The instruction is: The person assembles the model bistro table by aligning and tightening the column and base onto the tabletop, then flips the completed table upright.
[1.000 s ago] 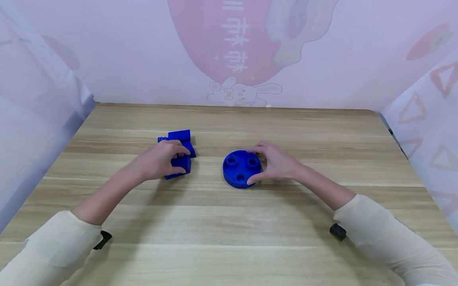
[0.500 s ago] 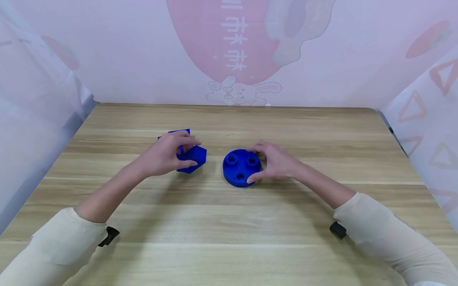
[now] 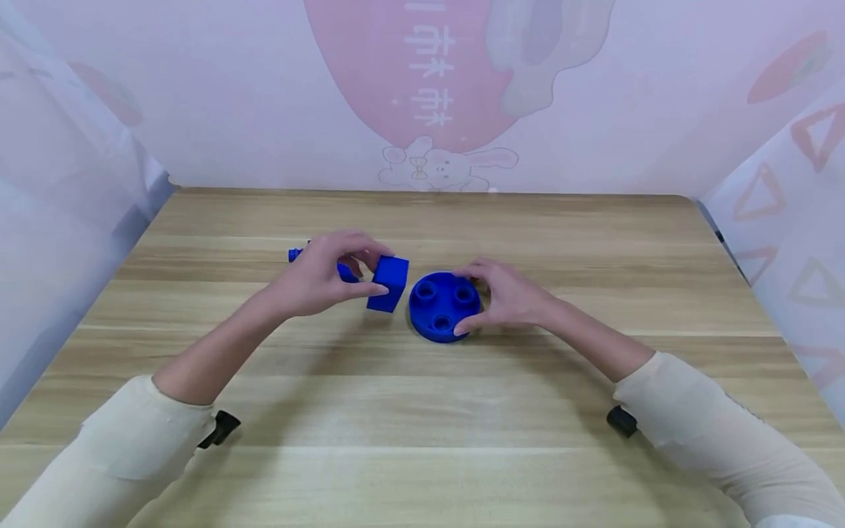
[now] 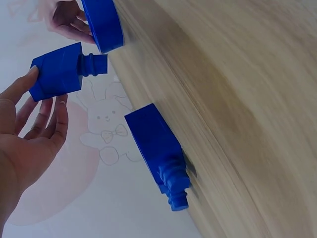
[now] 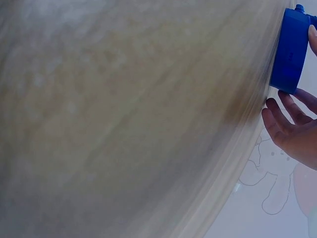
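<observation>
My left hand (image 3: 323,275) pinches a blue angular block (image 3: 388,282) between thumb and fingertips, raised above the table. In the left wrist view, a ribbed peg (image 4: 94,64) sticks out of that block toward the round blue base (image 4: 105,25). The base lies flat on the table in the head view, its three round sockets facing up. My right hand (image 3: 507,297) grips the base's right side, thumb at the near edge and fingers at the far edge. The held block is close to the base's left rim.
More blue blocks (image 4: 153,139) with ribbed pegs lie on the wooden table (image 3: 422,411) at the left, partly hidden behind my left hand in the head view. A printed cloth (image 3: 264,95) hangs behind the table's far edge.
My left hand has lifted the blue block off the table, turned it and carried it right toward the base. My right hand has stayed on the base.
</observation>
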The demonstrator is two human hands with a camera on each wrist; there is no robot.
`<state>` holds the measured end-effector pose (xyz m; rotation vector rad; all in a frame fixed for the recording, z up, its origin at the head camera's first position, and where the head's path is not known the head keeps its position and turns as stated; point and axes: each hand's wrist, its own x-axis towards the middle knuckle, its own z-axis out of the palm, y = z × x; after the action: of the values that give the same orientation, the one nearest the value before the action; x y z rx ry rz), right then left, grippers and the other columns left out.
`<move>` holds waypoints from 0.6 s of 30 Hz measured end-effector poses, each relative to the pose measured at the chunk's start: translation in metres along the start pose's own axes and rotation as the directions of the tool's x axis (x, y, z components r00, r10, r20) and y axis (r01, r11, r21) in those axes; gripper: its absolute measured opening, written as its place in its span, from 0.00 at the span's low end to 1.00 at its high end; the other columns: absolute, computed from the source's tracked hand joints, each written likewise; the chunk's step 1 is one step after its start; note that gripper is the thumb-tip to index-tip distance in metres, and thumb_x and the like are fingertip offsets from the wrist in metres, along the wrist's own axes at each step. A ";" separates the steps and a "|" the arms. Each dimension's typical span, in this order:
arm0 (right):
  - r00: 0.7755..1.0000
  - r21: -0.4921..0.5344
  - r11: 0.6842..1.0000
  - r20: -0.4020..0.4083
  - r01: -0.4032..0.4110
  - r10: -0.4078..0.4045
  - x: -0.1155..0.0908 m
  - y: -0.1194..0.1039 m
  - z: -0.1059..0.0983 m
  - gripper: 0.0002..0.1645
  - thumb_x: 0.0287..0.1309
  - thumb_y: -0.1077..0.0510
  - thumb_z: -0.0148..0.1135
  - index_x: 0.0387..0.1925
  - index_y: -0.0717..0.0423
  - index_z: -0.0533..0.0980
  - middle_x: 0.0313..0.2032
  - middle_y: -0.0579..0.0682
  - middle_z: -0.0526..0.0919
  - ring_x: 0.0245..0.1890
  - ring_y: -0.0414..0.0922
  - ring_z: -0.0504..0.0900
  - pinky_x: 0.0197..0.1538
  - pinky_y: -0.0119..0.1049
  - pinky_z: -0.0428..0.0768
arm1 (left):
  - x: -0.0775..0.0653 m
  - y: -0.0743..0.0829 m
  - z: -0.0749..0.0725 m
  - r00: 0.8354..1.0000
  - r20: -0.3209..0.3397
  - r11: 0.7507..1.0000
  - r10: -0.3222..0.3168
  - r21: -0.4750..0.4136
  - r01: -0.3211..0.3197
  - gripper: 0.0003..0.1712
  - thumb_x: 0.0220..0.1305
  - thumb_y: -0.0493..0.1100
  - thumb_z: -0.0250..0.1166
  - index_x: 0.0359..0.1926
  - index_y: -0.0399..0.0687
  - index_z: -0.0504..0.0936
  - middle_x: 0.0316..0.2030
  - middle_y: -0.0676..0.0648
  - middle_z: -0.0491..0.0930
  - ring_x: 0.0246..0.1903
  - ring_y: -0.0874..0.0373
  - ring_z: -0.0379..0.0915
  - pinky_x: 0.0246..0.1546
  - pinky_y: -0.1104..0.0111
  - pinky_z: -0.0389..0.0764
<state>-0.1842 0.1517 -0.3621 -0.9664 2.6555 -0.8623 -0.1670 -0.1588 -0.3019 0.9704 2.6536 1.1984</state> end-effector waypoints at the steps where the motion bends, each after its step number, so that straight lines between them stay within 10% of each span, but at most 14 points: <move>1: 1.000 -0.001 1.000 0.001 -0.002 0.002 0.000 0.000 0.000 0.54 0.42 0.44 0.86 0.66 0.66 0.75 0.58 0.60 0.81 0.60 0.57 0.79 0.66 0.54 0.76 | 0.001 0.002 0.001 1.000 0.003 1.000 -0.001 -0.025 0.001 0.25 0.57 0.33 0.78 0.57 0.37 0.84 0.46 0.42 0.85 0.44 0.46 0.83 0.47 0.52 0.86; 18: 1.000 0.035 0.999 0.020 -0.022 0.022 -0.002 -0.001 0.001 0.55 0.43 0.43 0.86 0.68 0.65 0.73 0.58 0.61 0.81 0.59 0.56 0.79 0.64 0.54 0.77 | 0.016 0.018 0.023 0.998 0.039 0.947 -0.052 -0.316 0.061 0.25 0.59 0.29 0.75 0.59 0.36 0.83 0.54 0.41 0.85 0.50 0.49 0.85 0.50 0.62 0.86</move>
<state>-0.1821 0.1518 -0.3624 -0.9307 2.6202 -0.8876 -0.1629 -0.1258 -0.3023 0.8432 2.3451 1.5217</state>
